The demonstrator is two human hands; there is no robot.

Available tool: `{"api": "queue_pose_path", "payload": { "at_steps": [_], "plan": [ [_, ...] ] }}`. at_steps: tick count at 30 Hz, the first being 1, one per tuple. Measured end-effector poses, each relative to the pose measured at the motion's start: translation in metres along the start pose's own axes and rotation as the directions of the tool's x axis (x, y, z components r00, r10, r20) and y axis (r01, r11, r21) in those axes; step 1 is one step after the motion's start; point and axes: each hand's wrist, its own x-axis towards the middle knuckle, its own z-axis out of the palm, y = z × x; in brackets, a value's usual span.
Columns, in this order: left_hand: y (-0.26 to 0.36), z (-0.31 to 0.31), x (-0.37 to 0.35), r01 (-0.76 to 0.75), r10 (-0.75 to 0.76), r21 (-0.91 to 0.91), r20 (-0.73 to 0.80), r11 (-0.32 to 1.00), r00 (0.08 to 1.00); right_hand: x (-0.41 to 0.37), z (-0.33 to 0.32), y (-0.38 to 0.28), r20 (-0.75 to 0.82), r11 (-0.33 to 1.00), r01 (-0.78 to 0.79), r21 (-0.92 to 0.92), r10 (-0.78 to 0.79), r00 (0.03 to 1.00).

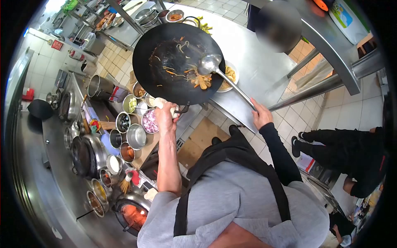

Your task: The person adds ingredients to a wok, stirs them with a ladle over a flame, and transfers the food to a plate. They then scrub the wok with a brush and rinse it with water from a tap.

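Note:
My left hand point(166, 118) is closed around a pale folded cloth point(160, 102) at the near side of a large black wok point(159, 45), by its loop handle point(182, 109). The wok is tilted over the steel table, with noodles, carrot strips and other food point(202, 81) near its right rim. My right hand point(262, 114) is closed on the long handle of a steel ladle point(209, 63), whose bowl is in the wok beside that food. Partly hidden under the wok's right edge, a white dish point(236, 66) holds noodles.
Left of me, a counter carries several metal containers, one with chopped onion point(150, 121), another with dark pieces point(123, 122). A lit burner point(134, 215) glows at lower left. A steel table point(260, 62) and posts stand at the right. Other people point(343, 153) are at the right edge.

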Motion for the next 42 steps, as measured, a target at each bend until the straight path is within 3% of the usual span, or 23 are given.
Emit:
{"api": "queue_pose_path", "payload": {
  "at_steps": [4, 7, 14, 15, 16, 17, 19, 21, 22, 24, 26, 27, 28, 29, 30, 31, 32, 33, 34, 36, 38, 40, 42],
  "plan": [
    [-0.019, 0.028, 0.003, -0.117, 0.124, 0.074, -0.113, 0.990, 0.986, -0.017, -0.011, 0.002, 0.027, 0.988, -0.138, -0.068, 0.140, 0.990],
    [-0.037, 0.050, 0.000, -0.301, 0.318, 0.123, -0.164, 0.946, 0.934, -0.029, -0.016, 0.014, -0.027, 0.989, -0.132, -0.068, 0.131, 0.991],
    [-0.030, 0.047, 0.012, -0.396, 0.403, 0.082, -0.106, 0.915, 0.909, -0.018, -0.042, -0.003, -0.017, 0.991, -0.115, -0.074, 0.114, 0.993],
    [-0.033, 0.041, 0.019, -0.371, 0.376, 0.060, -0.103, 0.927, 0.921, 0.003, -0.031, -0.014, -0.078, 0.999, -0.017, -0.032, 0.015, 0.997],
    [-0.034, 0.038, 0.023, -0.348, 0.350, 0.039, -0.099, 0.937, 0.932, 0.030, -0.022, -0.031, 0.035, 0.991, -0.131, 0.026, 0.131, 0.991],
    [-0.026, 0.040, 0.018, -0.295, 0.296, 0.025, -0.098, 0.955, 0.950, 0.058, -0.008, -0.056, 0.007, 0.946, -0.130, 0.295, 0.134, 0.991],
    [-0.007, 0.048, 0.002, -0.217, 0.216, -0.007, -0.089, 0.976, 0.972, 0.115, 0.044, -0.077, -0.064, 0.870, 0.056, 0.490, -0.028, 0.998],
    [-0.003, 0.052, -0.001, -0.201, 0.195, -0.065, -0.089, 0.977, 0.977, 0.154, 0.077, -0.122, -0.116, 0.815, 0.075, 0.574, -0.010, 0.993],
    [-0.004, 0.052, 0.000, -0.197, 0.192, -0.058, -0.084, 0.979, 0.978, 0.168, 0.099, -0.130, -0.037, 0.780, -0.017, 0.625, 0.051, 0.998],
    [-0.005, 0.050, 0.001, -0.184, 0.181, -0.047, -0.075, 0.982, 0.981, 0.152, 0.048, -0.189, 0.455, 0.348, -0.493, 0.797, 0.190, 0.870],
    [0.000, 0.049, 0.004, -0.159, 0.156, -0.041, -0.077, 0.986, 0.985, 0.132, 0.051, -0.181, 0.539, 0.371, -0.528, 0.764, 0.084, 0.838],
    [0.001, 0.049, 0.005, -0.140, 0.136, -0.049, -0.073, 0.989, 0.988, 0.115, 0.054, -0.168, 0.574, 0.316, -0.565, 0.762, 0.075, 0.816],
    [0.003, 0.050, 0.007, -0.121, 0.118, -0.056, -0.067, 0.991, 0.991, 0.100, 0.065, -0.134, 0.374, 0.608, -0.266, 0.748, -0.055, 0.926],
    [0.005, 0.052, 0.007, -0.120, 0.114, -0.069, -0.089, 0.990, 0.989, 0.084, 0.076, -0.099, 0.150, 0.809, 0.062, 0.584, -0.182, 0.972],
    [0.003, 0.046, 0.012, -0.110, 0.104, -0.075, -0.074, 0.991, 0.992, 0.071, 0.058, -0.073, 0.213, 0.852, 0.078, 0.518, -0.217, 0.953],
    [-0.001, 0.034, 0.021, -0.099, 0.095, -0.081, -0.059, 0.992, 0.994, 0.061, 0.046, -0.044, 0.144, 0.905, 0.223, 0.364, -0.291, 0.946],
    [-0.002, 0.023, 0.026, -0.090, 0.086, -0.087, -0.043, 0.992, 0.995, 0.050, 0.013, -0.031, 0.264, 0.977, 0.160, 0.138, -0.193, 0.945],
    [0.001, 0.017, 0.025, -0.071, 0.071, -0.104, -0.008, 0.992, 0.997, 0.043, -0.008, -0.019, 0.220, 0.974, 0.208, 0.090, -0.223, 0.950],
    [0.002, 0.013, 0.022, -0.066, 0.065, -0.101, -0.016, 0.993, 0.998, 0.047, -0.036, -0.035, 0.346, 0.990, 0.086, -0.115, -0.041, 0.937],
    [0.003, 0.012, 0.015, -0.046, 0.045, -0.090, -0.018, 0.995, 0.999, 0.071, -0.045, -0.079, 0.321, 0.986, 0.074, -0.150, -0.023, 0.947],
    [0.002, 0.017, 0.007, -0.034, 0.032, -0.103, -0.023, 0.994, 0.999, 0.095, -0.007, -0.112, 0.117, 0.990, 0.139, 0.003, -0.138, 0.983],
    [0.000, 0.020, 0.001, -0.029, 0.028, -0.107, -0.007, 0.994, 1.000, 0.121, 0.039, -0.129, 0.022, 0.941, 0.185, 0.285, -0.199, 0.980],
    [-0.002, 0.020, 0.002, -0.024, 0.025, -0.064, 0.009, 0.998, 1.000, 0.107, 0.043, -0.121, 0.110, 0.918, 0.090, 0.387, -0.143, 0.984]
  ]
}}
